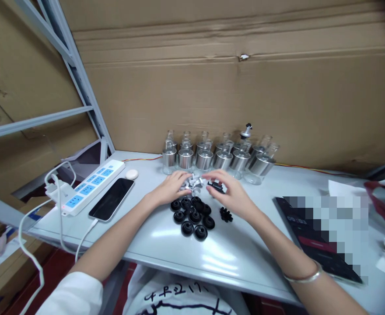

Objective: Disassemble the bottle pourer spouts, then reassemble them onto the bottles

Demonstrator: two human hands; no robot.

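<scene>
A pile of small silvery-white parts (195, 181) lies mid-table between my hands. My left hand (170, 189) rests against the pile's left side, its fingers stretched and apart. On the other side my right hand (230, 192) is curved with thumb and fingers apart; the fingertips reach the pile's right edge. Several small black parts (215, 187) show between that thumb and fingers, apparently lying on the table. Round black stoppers (195, 216) are grouped just nearer to me. A small cluster of black pieces (225, 214) sits below my right hand.
Glass bottles with metal sleeves (204, 159) stand in two rows behind; one carries a pourer top (246, 131). To the left are a phone (112, 199), a power strip (94, 186) and a round white object (131, 174). A dark tablet-like device (300, 229) lies right, partly pixelated.
</scene>
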